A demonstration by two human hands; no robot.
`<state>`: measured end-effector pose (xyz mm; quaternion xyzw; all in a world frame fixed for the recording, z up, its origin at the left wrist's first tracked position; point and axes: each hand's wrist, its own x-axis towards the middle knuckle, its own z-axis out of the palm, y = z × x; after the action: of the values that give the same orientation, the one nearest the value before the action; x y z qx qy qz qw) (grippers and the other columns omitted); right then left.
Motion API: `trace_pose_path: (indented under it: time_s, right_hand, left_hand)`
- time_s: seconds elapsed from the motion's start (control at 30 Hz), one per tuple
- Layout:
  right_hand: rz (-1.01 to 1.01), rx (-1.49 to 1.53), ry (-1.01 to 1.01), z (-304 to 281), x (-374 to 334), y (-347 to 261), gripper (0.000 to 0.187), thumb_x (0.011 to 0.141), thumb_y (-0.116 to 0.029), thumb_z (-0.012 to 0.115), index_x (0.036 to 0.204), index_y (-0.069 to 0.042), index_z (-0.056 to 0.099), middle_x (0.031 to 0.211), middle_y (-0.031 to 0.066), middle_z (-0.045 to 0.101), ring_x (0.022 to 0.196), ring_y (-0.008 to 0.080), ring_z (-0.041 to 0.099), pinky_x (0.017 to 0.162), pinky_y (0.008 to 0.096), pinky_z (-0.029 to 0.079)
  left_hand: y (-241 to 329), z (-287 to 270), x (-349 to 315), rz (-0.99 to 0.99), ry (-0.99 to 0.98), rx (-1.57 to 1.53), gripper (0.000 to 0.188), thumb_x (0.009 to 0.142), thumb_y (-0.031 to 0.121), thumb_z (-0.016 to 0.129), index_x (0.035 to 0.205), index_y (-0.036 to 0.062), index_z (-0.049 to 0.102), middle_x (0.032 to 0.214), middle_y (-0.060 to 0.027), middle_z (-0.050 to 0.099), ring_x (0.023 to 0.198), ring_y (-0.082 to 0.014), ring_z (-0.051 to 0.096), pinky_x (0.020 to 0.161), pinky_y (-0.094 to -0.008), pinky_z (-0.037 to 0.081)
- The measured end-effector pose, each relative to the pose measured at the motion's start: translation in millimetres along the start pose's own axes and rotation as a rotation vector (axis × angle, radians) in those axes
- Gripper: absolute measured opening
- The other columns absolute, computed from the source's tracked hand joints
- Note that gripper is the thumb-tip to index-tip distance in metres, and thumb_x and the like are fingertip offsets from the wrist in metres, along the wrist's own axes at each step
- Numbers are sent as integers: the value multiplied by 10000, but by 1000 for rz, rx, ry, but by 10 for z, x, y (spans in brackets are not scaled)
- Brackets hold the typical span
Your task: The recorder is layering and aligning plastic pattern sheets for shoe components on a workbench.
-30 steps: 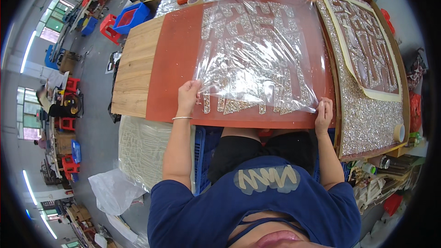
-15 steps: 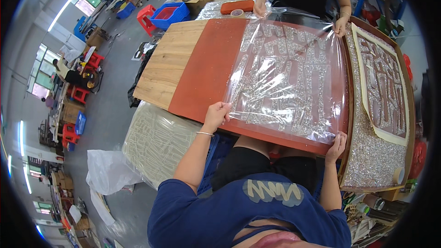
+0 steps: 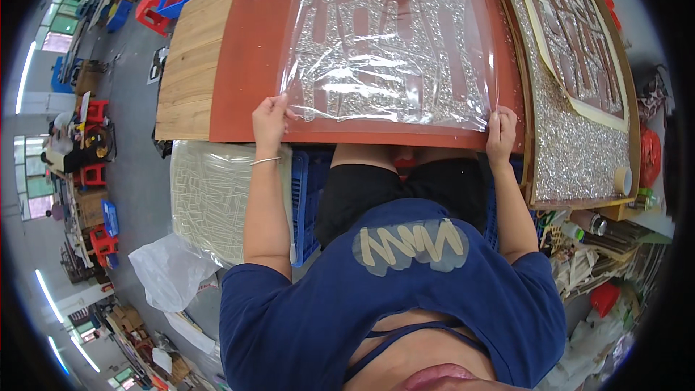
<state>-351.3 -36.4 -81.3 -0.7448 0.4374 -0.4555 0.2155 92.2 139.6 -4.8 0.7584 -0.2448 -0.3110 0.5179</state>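
A clear plastic film [image 3: 376, 98] lies over a silvery, glittery sheet [image 3: 326, 25] with many cut-out shapes, through which a red-brown board [image 3: 250, 51] shows. My left hand [image 3: 270, 122] pinches the film's near left corner between thumb and fingers, just above the board's near edge. At the near right corner, my right hand [image 3: 501, 134] grips the film in the same way. Glare streaks and small wrinkles run across the film between my hands. The film's far edge is cut off by the top of the picture.
Right of the board stands a shallow tray [image 3: 561, 145] of glittery material, bearing a cream-bordered cut-out sheet [image 3: 579, 51] and a tape roll [image 3: 622, 181]. Bare wood [image 3: 190, 65] borders the board's left. Below lie a patterned, plastic-covered stack [image 3: 217, 203] and a blue crate [image 3: 307, 203].
The view has tipped downward and turned, so the other person's hands at the film's far edge have left the picture. Both my hands still hold the film's near corners.
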Motion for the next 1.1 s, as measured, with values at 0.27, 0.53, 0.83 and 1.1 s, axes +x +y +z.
trace_pose_path:
  time_s: [0.27, 0.53, 0.83, 1.1]
  right_hand:
    - [12, 21, 13, -49, -42, -89, 148, 889, -43, 543, 761, 32, 532, 953, 162, 573, 948, 296, 536, 847, 360, 416]
    - [-83, -93, -35, -158, -59, -238, 159, 871, -32, 549, 722, 5, 507, 897, 136, 547, 957, 308, 532, 857, 387, 409]
    - [-39, -67, -29, -49, -34, -264, 146, 871, -46, 548, 734, 6, 537, 902, 119, 555, 979, 298, 533, 879, 386, 399]
    - [-84, -86, -36, -55, -52, -228, 151, 869, -47, 552, 734, 21, 537, 897, 128, 554, 955, 296, 534, 877, 385, 417]
  left_hand:
    - [-314, 15, -97, 52, 92, 265, 351, 950, 289, 561, 801, -17, 645, 577, -41, 583, 522, -89, 527, 520, -265, 418]
    - [-426, -31, -274, 54, 185, 492, 339, 924, 284, 592, 777, -15, 650, 711, -101, 622, 678, -169, 555, 638, -322, 439]
    - [-687, -114, -147, 345, 263, 455, 312, 880, 257, 641, 689, 12, 611, 811, -95, 551, 800, -253, 521, 742, -363, 427]
    - [-755, -134, -96, 418, 234, 556, 319, 873, 265, 648, 685, 13, 592, 832, -81, 551, 834, -244, 524, 751, -357, 427]
